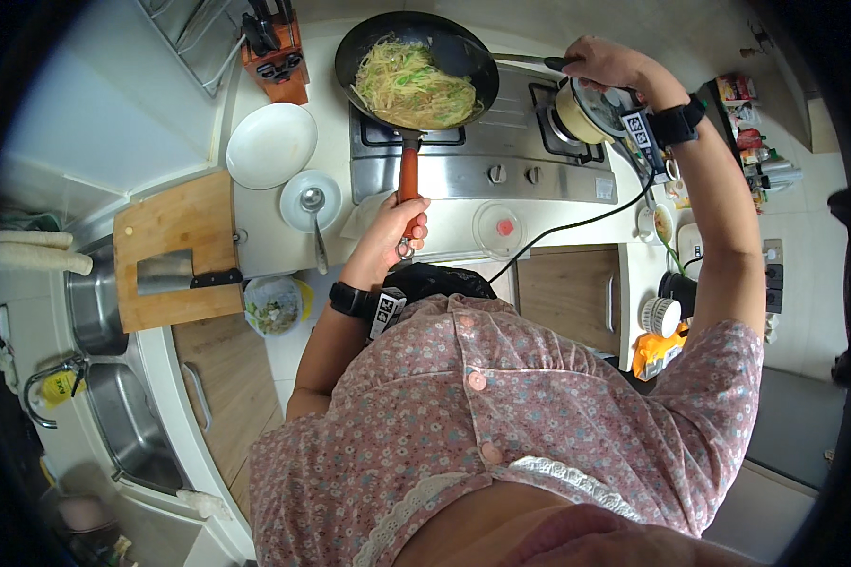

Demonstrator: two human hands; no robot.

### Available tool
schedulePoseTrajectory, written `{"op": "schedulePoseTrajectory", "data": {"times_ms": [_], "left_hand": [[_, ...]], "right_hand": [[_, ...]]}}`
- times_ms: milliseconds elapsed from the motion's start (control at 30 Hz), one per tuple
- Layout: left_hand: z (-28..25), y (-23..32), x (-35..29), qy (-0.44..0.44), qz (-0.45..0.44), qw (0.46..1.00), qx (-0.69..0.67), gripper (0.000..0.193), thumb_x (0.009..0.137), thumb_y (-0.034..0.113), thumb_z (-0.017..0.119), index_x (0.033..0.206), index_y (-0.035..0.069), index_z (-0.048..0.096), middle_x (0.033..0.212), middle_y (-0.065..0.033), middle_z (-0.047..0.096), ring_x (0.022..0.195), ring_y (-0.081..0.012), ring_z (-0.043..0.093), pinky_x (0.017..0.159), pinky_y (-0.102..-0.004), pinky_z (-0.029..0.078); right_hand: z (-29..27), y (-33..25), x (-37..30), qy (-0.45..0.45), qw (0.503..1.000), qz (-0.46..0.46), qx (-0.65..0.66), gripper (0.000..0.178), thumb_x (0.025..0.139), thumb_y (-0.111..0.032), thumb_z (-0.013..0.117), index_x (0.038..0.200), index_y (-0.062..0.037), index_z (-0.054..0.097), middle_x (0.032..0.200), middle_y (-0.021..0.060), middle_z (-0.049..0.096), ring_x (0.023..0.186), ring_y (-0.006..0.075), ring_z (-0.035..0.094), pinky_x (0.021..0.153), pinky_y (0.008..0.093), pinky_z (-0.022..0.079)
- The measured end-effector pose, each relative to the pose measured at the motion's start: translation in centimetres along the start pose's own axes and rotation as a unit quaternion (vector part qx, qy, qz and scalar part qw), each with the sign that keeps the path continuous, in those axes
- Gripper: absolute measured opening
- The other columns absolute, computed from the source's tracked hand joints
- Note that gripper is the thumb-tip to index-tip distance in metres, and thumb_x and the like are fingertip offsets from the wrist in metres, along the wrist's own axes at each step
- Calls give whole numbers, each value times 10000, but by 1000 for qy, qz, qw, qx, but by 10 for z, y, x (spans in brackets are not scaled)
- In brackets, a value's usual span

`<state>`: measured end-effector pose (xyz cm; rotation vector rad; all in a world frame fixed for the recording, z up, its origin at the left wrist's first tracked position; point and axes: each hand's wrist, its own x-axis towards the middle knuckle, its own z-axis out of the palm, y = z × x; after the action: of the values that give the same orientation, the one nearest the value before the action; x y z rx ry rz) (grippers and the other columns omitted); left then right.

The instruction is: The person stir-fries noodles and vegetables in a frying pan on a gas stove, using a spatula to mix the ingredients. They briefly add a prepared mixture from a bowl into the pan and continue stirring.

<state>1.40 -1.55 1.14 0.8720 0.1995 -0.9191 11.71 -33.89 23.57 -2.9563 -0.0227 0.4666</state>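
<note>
My left hand (394, 231) is closed round the reddish-brown handle of a black wok (477, 90) at the far middle. Shredded pale-yellow and green food (411, 85) lies in the wok, mostly toward its left and near side. My right hand (610, 64) grips the dark end of a spatula (529, 60); its shaft reaches left over the wok's rim, and its head is hard to make out. The wok is over the left burner of a steel gas stove (388, 173). Below my right forearm, a cream pot (577, 115) with a glass lid sits on the right burner.
A white plate (271, 142) and a bowl (290, 210) holding a spoon (320, 244) stand left of the stove. A cleaver (165, 274) lies on a wooden board (180, 217) by the sink (123, 416). A black cable (567, 225) crosses the counter's front edge.
</note>
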Motion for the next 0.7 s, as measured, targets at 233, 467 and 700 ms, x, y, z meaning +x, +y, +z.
{"op": "schedulePoseTrajectory", "data": {"times_ms": [233,467,700], "left_hand": [[-3,-3,1,-7,4,1000,4,210,888,168,625,968,77,453,734,-29,529,498,-65,458,343,-201,291],[0,-5,2,0,8,1000,14,215,890,198,621,985,94,459,774,-34,539,505,-53,449,336,-187,266],[-3,-4,4,-10,-3,1000,5,227,894,168,622,993,67,443,774,-78,554,516,-93,479,356,-225,336]], "right_hand": [[-41,-43,25,-69,987,15,-146,190,872,-95,516,954,25,639,598,60,592,448,125,549,408,276,447],[7,-58,67,-9,945,-78,-317,251,833,-190,583,880,43,667,688,128,627,565,236,607,528,363,494],[-42,-57,60,-85,964,-61,-245,242,806,-164,641,981,-7,698,752,121,647,597,194,610,547,329,492]]}}
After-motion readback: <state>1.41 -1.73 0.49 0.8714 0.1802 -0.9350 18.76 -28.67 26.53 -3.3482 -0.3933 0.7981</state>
